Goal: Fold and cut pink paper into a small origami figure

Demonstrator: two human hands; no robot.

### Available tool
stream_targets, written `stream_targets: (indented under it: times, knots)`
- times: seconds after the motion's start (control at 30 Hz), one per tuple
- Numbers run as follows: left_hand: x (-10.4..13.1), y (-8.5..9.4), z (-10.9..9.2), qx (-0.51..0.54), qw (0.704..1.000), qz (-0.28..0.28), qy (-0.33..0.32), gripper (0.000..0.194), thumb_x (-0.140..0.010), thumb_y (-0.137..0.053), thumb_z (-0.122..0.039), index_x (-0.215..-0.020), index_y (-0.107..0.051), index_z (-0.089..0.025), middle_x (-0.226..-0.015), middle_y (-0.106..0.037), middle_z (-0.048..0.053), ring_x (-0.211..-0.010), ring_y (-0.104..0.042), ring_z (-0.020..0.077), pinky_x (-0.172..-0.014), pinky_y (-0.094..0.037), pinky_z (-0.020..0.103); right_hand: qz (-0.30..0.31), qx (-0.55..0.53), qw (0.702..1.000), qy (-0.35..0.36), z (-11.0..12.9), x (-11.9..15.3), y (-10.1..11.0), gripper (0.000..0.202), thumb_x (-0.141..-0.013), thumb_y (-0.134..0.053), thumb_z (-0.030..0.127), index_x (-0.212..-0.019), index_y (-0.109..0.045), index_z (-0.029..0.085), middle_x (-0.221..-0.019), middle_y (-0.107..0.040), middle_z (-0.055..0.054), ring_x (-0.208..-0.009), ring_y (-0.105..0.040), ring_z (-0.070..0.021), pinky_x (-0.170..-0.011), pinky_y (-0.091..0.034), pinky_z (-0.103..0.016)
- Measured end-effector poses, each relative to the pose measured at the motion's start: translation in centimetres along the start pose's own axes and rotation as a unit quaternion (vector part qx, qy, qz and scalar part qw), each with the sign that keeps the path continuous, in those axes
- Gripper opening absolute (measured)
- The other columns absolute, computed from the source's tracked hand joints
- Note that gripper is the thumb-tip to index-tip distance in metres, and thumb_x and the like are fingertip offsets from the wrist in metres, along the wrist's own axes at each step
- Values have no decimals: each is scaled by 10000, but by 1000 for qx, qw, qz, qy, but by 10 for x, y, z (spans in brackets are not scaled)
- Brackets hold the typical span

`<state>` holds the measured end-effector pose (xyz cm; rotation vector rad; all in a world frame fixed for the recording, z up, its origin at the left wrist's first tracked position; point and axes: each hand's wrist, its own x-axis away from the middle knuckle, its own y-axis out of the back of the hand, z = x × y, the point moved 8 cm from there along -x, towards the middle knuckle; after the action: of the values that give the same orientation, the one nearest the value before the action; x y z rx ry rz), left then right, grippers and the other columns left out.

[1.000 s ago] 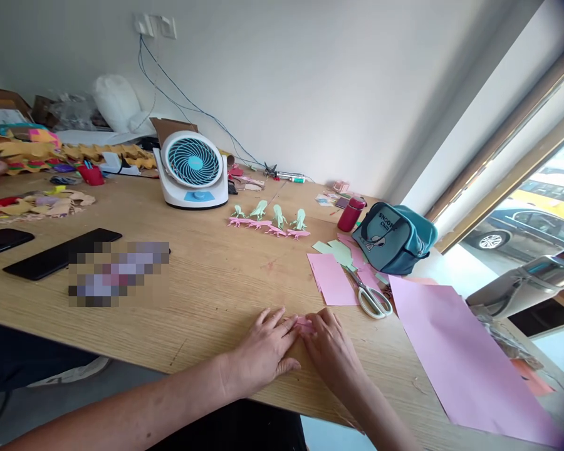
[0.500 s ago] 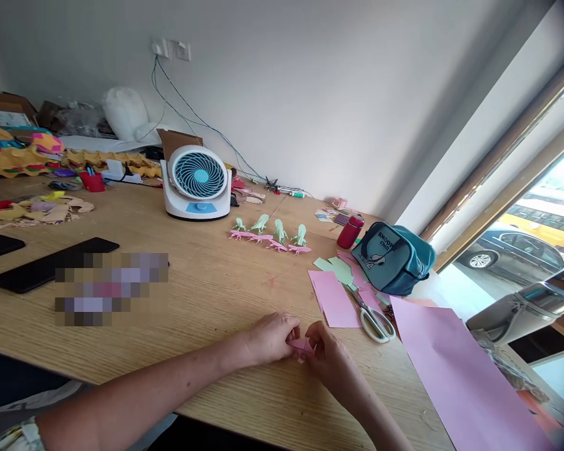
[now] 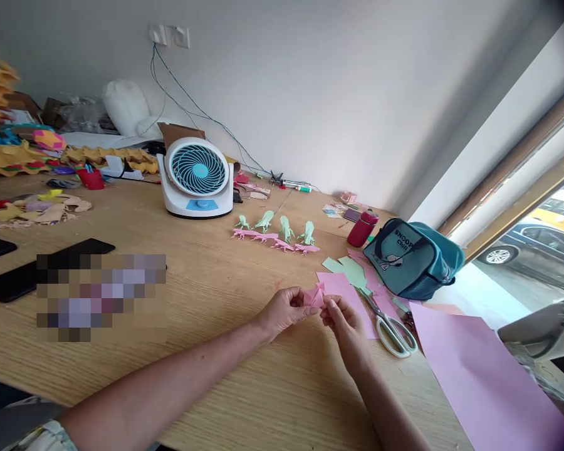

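Observation:
A small folded pink paper piece (image 3: pixel 314 295) is held up between my two hands above the table. My left hand (image 3: pixel 284 312) pinches its left side between thumb and fingers. On the other side, the fingertips of my right hand (image 3: pixel 343 319) close on its right edge. Just behind lie pink paper sheets (image 3: pixel 357 307), with white-handled scissors (image 3: pixel 395 335) to the right of them. Farther back, several folded green paper figures (image 3: pixel 286 230) and pink paper figures (image 3: pixel 275 241) stand in rows.
A white fan (image 3: pixel 198 178) stands at the back. To the right are a red bottle (image 3: pixel 363 229), a teal bag (image 3: pixel 408 260) and a large pink sheet (image 3: pixel 479 369). Black flat objects (image 3: pixel 51 266) lie left, beside a blurred patch. Craft scraps (image 3: pixel 51 207) lie farther left.
Both hands have lifted the pink paper piece up and away from the table edge, and more of its folds show. The camera view has shifted slightly.

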<state>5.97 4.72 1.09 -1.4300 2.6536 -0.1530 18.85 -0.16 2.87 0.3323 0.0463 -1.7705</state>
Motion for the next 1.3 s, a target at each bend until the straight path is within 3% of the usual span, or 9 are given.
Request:
stream_targets:
  times: [0.13,0.37,0.5,0.67,0.87,1.0,1.2,1.3]
  knots:
    - [4,0,14,-8,1000,6,11,506,-638,-798,-567,-792,-557,-149,-595,-441,-77,-483,-369,60,-440,-289,199,25,-40,999,-19,-15,7,-15,340,-873,-621,510,-784,-641,182,-690,-603,-6,-637,-536,-140,-615,-453,-267]
    - [9,-4,18,-52,997,52,12,480,-735,-766,-489,-1019,-600,-139,-626,-536,-53,-483,-461,73,-389,-373,173,39,-52,997,-34,-26,5,-13,338,-856,-655,497,-729,-629,186,-661,-638,-11,-608,-562,-149,-601,-455,-277]
    - [8,-1,17,-48,997,56,-8,401,-846,-632,-533,-906,-597,-138,-654,-595,-16,-469,-510,69,-378,-402,158,44,-35,998,-30,-27,6,-11,316,-866,-661,462,-720,-623,185,-663,-643,-9,-619,-553,-144,-613,-441,-270]
    - [5,5,25,-29,999,37,2,378,-817,-692,-478,-736,-520,-153,-560,-563,-44,-402,-456,45,-362,-381,144,51,2,999,-13,-25,8,-11,292,-886,-646,439,-744,-623,184,-680,-635,-14,-632,-539,-146,-618,-433,-275]
    - [8,1,23,7,998,56,30,370,-779,-742,-462,-841,-572,-138,-636,-631,-5,-517,-568,94,-413,-439,170,62,68,995,47,-14,13,-12,302,-922,-596,443,-755,-628,193,-712,-636,-23,-655,-569,-156,-657,-466,-295]
    - [8,1,18,-10,999,49,8,354,-785,-737,-456,-829,-619,-125,-632,-612,-12,-477,-489,68,-400,-366,169,59,76,994,59,-9,15,-12,272,-939,-583,401,-765,-625,196,-719,-625,-25,-664,-558,-158,-644,-451,-295]
    - [8,5,8,-23,999,5,-47,366,-755,-765,-431,-682,-554,-141,-624,-600,-9,-617,-546,106,-600,-426,222,66,-26,997,39,-11,14,-18,157,-935,-611,358,-866,-623,218,-752,-642,-15,-702,-589,-160,-684,-470,-301]
    - [11,3,7,-60,998,1,-36,374,-749,-766,-436,-664,-554,-139,-616,-594,-5,-584,-513,100,-553,-386,216,81,-89,992,29,-12,14,-23,138,-921,-632,365,-942,-622,229,-776,-640,-8,-692,-606,-157,-678,-485,-304]
